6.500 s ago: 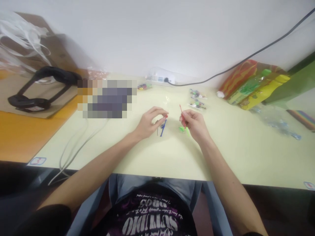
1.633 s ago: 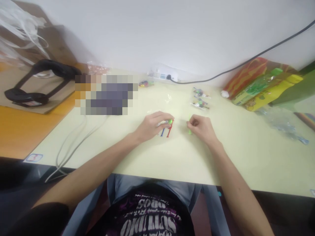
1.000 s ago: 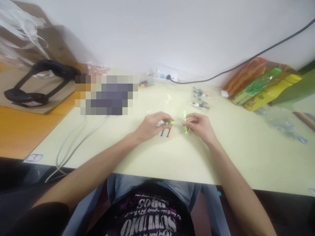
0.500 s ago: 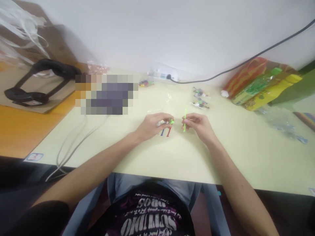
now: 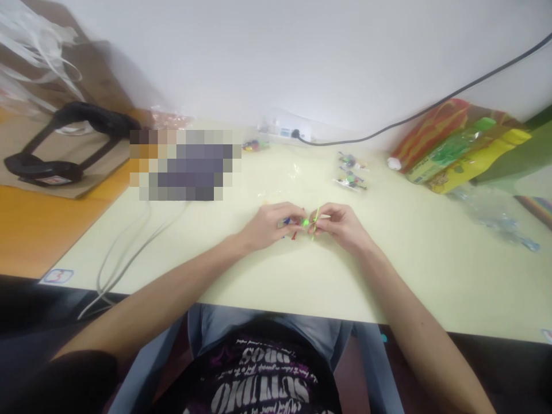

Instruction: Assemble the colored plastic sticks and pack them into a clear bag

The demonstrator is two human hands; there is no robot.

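Observation:
My left hand (image 5: 269, 226) is closed around a small plastic toy assembly (image 5: 306, 222) with blue, red and bright green parts. The fingers hide most of it, so its full shape cannot be made out. A thin bright green plastic stick (image 5: 318, 211) is pinched between the thumb and fingers of my right hand (image 5: 342, 227). It leans slightly and stands right beside the green part at the left fingertips. Whether stick and green part touch cannot be made out. Both hands are just above the pale table (image 5: 276, 276).
Small packets of coloured pieces (image 5: 351, 181) lie beyond my right hand, and another packet (image 5: 255, 145) lies further back. A power strip (image 5: 284, 127) with a black cable stands by the wall. Bottle and bags (image 5: 470, 152) are at right, a black-framed object (image 5: 64, 144) at left.
My right hand has moved left with the green stick, closing the gap to my left hand. The stick now tilts a little. The assembly in my left hand has turned.

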